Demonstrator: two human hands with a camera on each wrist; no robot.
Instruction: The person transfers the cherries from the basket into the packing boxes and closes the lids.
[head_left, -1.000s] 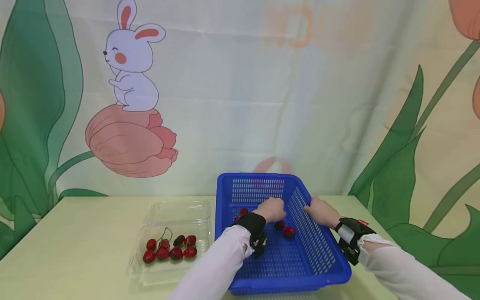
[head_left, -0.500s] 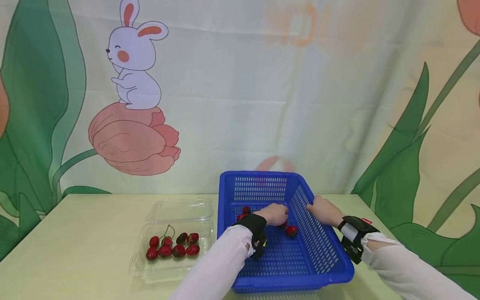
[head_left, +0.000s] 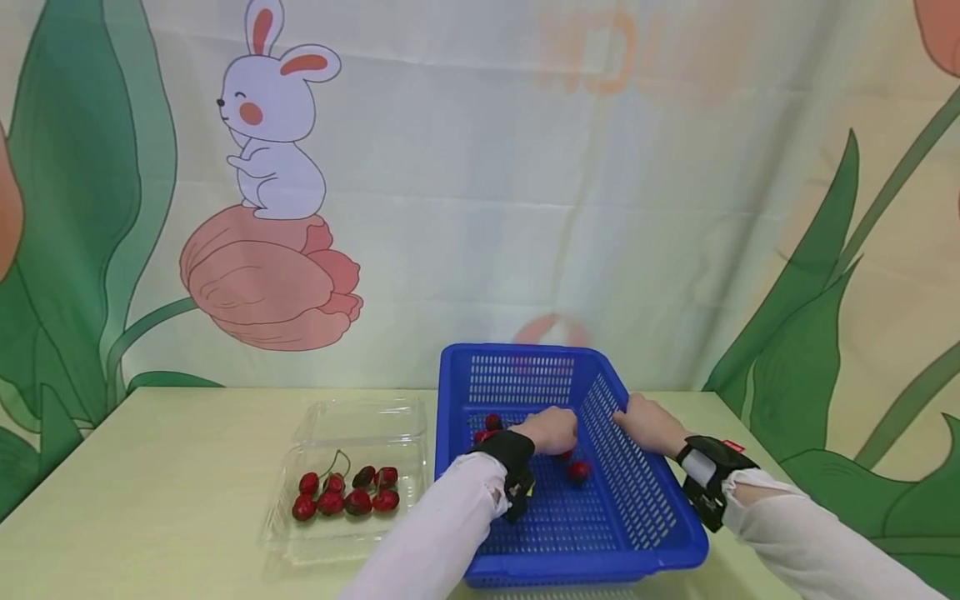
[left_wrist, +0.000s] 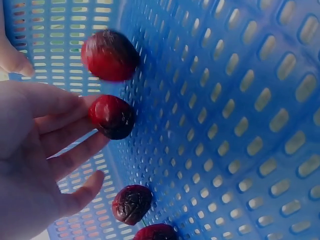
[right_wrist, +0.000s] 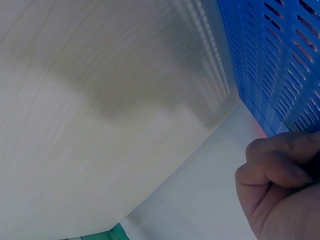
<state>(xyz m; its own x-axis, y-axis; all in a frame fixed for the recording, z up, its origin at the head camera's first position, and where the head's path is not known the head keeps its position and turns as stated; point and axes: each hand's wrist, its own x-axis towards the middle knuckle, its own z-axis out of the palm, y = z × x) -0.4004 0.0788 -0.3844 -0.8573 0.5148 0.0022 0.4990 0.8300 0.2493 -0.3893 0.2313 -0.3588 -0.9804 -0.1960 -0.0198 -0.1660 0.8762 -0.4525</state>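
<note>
Left hand (head_left: 553, 429) inside the blue basket (head_left: 645, 533), its fingers (left_wrist: 75, 131) nearly straight and relaxed, the tips touching one cherry (left_wrist: 111, 116) on the basket floor without closing on it. The cherry lies directly at the fingertips, on the side away from the palm; being round, it has no long axis. A second cherry (left_wrist: 109, 55) lies just beyond it, and two more (left_wrist: 132, 204) near the little finger. Right hand (head_left: 649, 422) grips the basket's right wall, fingers (right_wrist: 280, 155) curled over the rim; the left is the nearer hand. Head view: the left hand covers the touched cherry, so contact reads only from the left wrist. Further cherries (head_left: 345, 493) sit in a clear tray (head_left: 352, 542) on the bench (head_left: 150, 500), well apart.
</note>
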